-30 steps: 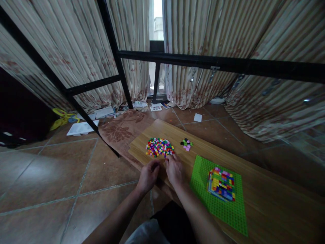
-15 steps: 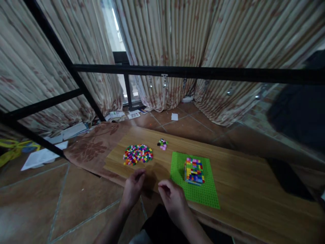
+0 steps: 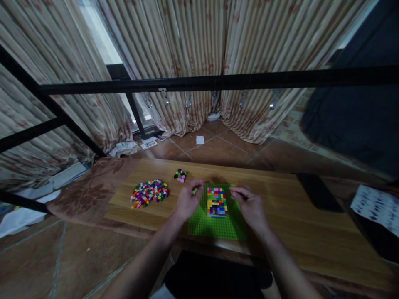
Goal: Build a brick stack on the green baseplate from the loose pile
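Note:
A block of many-coloured toy bricks [image 3: 217, 202] stands on a green studded baseplate [image 3: 208, 229]. My left hand [image 3: 188, 200] is at the baseplate's left side, thumb and fingers curled together. Whatever it may hold is too small to make out. Over the right side of the baseplate, my right hand [image 3: 250, 206] has its fingertips pinched close to the block's far right corner. A reddish speck shows at those fingertips, too small to name. Both hands are apart from the block.
A pile of small loose bricks [image 3: 149, 193] lies on the wooden table [image 3: 274, 224] to the left. Behind it sits a smaller brick cluster [image 3: 181, 175]. A dark flat object [image 3: 319, 193] lies at the right, and a black rail [image 3: 193, 83] crosses beyond the table.
Both hands have moved from the table's near edge to either side of the brick block. The view has swung to the right. Block and piles look unchanged.

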### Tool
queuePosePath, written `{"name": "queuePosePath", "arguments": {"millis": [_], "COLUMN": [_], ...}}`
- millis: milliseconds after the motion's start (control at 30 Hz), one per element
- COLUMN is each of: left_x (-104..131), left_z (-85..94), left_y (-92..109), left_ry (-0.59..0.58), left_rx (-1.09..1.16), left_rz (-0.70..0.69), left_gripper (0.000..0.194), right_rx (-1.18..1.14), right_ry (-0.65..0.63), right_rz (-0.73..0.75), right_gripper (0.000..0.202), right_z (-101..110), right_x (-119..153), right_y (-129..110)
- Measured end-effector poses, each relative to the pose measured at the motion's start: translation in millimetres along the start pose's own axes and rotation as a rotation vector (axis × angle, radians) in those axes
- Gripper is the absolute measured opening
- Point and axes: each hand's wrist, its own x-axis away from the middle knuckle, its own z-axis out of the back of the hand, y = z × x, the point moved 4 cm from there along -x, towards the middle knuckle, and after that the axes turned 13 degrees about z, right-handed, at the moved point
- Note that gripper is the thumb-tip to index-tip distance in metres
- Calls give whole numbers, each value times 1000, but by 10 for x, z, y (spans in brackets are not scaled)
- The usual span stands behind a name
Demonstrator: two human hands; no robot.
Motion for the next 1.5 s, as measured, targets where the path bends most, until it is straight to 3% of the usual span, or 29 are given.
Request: {"name": "queuePosePath", "arguments": {"millis": [267, 600, 933, 1267, 1500], "left_x": [-256, -288, -291, -257, -214], "left_z": [-418, -601, -629, -622, -568], "left_y": [-22, -99, -147, -135, -96], "left_ry": [-190, -370, -329, -279, -195], "left_rx": [42, 160, 209, 176, 163], "left_rz": [30, -14, 21, 22, 20], "left_gripper": [24, 20, 24, 24, 27], "right_rx": [234, 350, 249, 280, 234], "right_ry": [-216, -324, -313, -291, -284], "right_rz": [170, 238, 139, 146, 99], "right_gripper": [29, 37, 32, 30, 43], "right_z": [-161, -197, -184, -191, -160], "right_x": [-208, -232, -268, -250, -161], "right_y": [-36, -173, -15, -84, 20]}}
